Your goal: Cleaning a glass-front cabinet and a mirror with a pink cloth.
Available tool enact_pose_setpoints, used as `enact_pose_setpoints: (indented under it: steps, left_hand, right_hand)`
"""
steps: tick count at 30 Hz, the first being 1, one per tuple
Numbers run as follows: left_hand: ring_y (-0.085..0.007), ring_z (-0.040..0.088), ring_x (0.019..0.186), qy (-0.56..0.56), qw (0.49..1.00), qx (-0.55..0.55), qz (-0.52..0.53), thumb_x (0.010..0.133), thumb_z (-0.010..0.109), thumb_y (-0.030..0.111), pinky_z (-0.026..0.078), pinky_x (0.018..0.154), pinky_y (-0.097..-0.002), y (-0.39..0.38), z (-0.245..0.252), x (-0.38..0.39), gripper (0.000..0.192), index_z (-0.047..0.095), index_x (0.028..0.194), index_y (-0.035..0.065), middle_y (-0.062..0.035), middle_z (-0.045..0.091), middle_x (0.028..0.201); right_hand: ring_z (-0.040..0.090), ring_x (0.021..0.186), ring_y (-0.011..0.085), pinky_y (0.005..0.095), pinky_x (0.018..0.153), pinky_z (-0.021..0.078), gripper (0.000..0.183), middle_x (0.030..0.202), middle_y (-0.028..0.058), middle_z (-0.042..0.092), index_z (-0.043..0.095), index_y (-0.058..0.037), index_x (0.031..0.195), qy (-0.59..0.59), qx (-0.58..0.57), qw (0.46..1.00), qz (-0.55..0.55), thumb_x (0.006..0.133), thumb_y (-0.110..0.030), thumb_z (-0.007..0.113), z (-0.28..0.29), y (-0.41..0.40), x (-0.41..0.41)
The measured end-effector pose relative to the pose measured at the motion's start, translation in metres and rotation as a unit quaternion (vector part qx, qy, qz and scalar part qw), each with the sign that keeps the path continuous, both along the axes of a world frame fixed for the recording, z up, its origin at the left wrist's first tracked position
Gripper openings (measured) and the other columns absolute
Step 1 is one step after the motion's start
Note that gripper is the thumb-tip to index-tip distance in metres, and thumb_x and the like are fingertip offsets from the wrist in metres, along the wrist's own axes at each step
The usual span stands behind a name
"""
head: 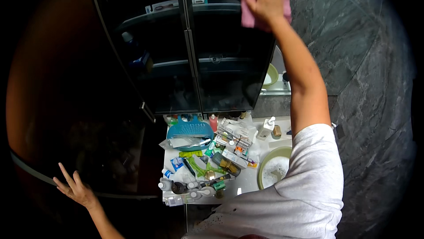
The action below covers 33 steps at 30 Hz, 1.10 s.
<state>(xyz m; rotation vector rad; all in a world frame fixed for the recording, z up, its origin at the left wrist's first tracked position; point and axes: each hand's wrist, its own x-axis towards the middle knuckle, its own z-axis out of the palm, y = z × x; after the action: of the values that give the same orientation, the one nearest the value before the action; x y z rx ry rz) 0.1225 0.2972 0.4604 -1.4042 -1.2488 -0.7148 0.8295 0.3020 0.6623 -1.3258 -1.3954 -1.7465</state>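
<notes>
High at the top right of the view, my right hand (pixel 269 2) lies flat with spread fingers on a pink cloth (pixel 246 15), pressing it against the right-hand dark glass door (pixel 228 43) of a cabinet. Behind the glass are shelves; a packaged toothbrush (pixel 164 6) lies on the upper left one and a capped bottle (pixel 129 38) stands lower down. My left hand (pixel 78 191) is at the lower left, its fingers apart and nothing in it, before a dark glossy surface. Whether it touches that surface I cannot tell.
A white counter (pixel 238 184) below the cabinet holds a blue plastic basket (pixel 190 129), pump bottles, tubes and packets. At its right are a white pump bottle (pixel 266 128) and a green basin (pixel 261 169) of sudsy water. A mirror (pixel 277 57) and grey marbled wall (pixel 334 40) lie to the right.
</notes>
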Motion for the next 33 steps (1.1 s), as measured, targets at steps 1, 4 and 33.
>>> enact_pose_setpoints:
  steps: [1,4,33]
  left_hand:
    - [-0.0327,0.027,0.139,0.001,1.0,-0.001,0.008,0.087,0.062,0.008,0.027,0.112,-0.0446,-0.001,0.0,-0.004,0.01,0.062,0.079,0.0145,0.0025,0.05,0.137]
    - [-0.0321,0.026,0.139,0.007,1.0,-0.002,0.011,0.087,0.062,0.007,0.026,0.113,-0.0448,-0.005,0.001,-0.006,0.011,0.062,0.079,0.0147,0.0026,0.049,0.138]
    - [-0.0304,0.02,0.141,0.037,0.999,-0.012,-0.023,0.087,0.062,0.011,0.015,0.115,-0.0483,0.002,0.001,0.0,0.011,0.062,0.078,0.0164,0.0051,0.048,0.139]
  right_hand:
    - [0.044,0.117,0.0362,0.0531,0.091,0.034,0.061,0.121,0.0126,0.052,0.05,-0.0196,0.129,-0.021,-0.036,0.999,0.025,0.074,-0.041,0.066,-0.038,0.007,-0.011]
    - [0.047,0.113,0.027,0.048,0.101,0.0301,0.063,0.12,0.0069,0.053,0.046,-0.0236,0.135,0.019,-0.386,0.922,-0.03,0.076,-0.04,0.062,-0.171,-0.009,-0.024]
    - [0.048,0.115,0.0119,0.0347,0.105,0.0276,0.045,0.114,-0.0041,0.057,0.058,-0.0172,0.12,-0.122,-0.459,0.877,0.07,0.077,-0.028,0.054,-0.43,0.052,-0.059]
